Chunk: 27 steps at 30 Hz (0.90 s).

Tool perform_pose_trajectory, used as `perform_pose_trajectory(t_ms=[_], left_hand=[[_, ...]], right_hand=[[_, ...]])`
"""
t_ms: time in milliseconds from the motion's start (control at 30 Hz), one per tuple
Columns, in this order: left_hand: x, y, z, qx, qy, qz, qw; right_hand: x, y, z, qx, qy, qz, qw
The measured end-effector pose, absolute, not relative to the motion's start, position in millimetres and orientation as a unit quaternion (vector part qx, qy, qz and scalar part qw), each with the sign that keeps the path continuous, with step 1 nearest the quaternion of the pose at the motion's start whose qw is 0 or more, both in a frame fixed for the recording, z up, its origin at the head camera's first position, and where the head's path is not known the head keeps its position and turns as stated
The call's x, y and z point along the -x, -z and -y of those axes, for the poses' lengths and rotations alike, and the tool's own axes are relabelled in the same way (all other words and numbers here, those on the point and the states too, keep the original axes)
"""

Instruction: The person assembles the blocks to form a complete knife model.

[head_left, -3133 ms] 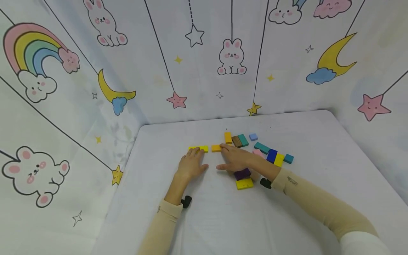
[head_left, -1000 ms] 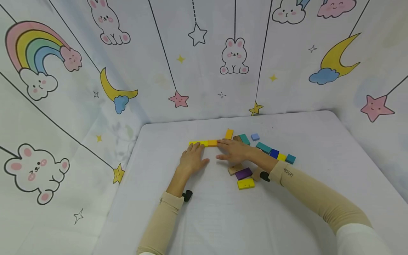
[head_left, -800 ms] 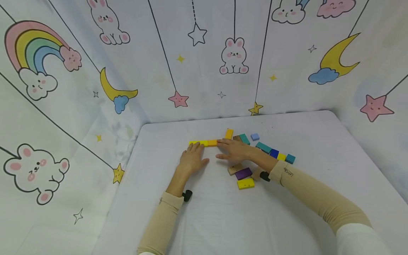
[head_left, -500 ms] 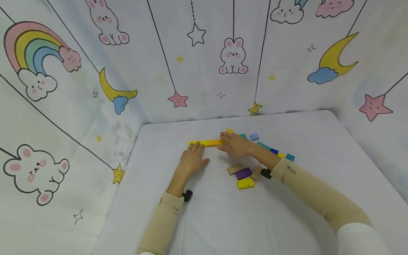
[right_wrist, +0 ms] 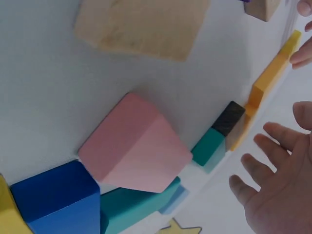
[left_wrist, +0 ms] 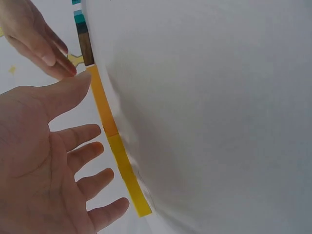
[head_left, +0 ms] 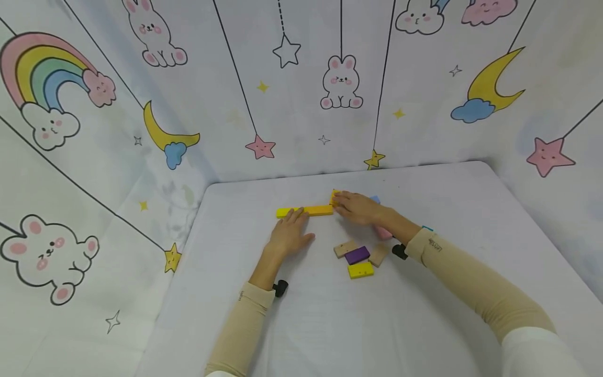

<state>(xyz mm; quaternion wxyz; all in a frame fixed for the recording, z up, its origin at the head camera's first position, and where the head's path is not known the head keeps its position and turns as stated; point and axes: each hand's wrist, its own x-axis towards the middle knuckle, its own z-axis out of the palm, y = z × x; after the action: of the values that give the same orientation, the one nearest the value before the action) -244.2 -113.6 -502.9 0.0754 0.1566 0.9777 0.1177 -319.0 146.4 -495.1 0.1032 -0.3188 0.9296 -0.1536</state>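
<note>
A straight row of blocks lies toward the back of the table, yellow blocks (head_left: pixel 283 213) on the left and orange blocks (head_left: pixel 320 210) on the right, end to end. My left hand (head_left: pixel 288 233) rests along the row's near side, fingers spread, fingertips right at the yellow and orange blocks. Past the row's right end, another orange block (head_left: pixel 335 197) lies at an angle to it. The fingertips of my right hand (head_left: pixel 360 208) overlap that block in the head view. In the right wrist view the fingers of my right hand (right_wrist: pixel 280 163) look loosely extended.
Nearer me lie a purple block (head_left: pixel 357 255), a yellow block (head_left: pixel 360 270) and tan blocks (head_left: pixel 378 255). Under the right forearm sits a pink block (right_wrist: pixel 136 146), with a blue block (right_wrist: pixel 61 195) and teal blocks (right_wrist: pixel 208 147) around it. A patterned cloth wall rises behind the table.
The orange block slid left and away until it met the yellow ones. Then my right hand left the row and moved back and right to the angled orange block. My left hand stayed at the row.
</note>
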Motion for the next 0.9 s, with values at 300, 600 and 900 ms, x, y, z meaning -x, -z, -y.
perform_pose_trajectory(t_ms=[300,600,900], left_hand=[[245,504,107,-0.160,-0.099,-0.978,0.089],[245,503,106,-0.164,-0.101,-0.978,0.086],[244,502,106,-0.163,-0.101,-0.978,0.084]], right_hand=[[317,497,-148,0.357,0.098,-0.925,0.081],[314,500,-151,0.372,0.071,-0.923,0.063],[303,499,-152,0.365,0.099,-0.924,0.064]])
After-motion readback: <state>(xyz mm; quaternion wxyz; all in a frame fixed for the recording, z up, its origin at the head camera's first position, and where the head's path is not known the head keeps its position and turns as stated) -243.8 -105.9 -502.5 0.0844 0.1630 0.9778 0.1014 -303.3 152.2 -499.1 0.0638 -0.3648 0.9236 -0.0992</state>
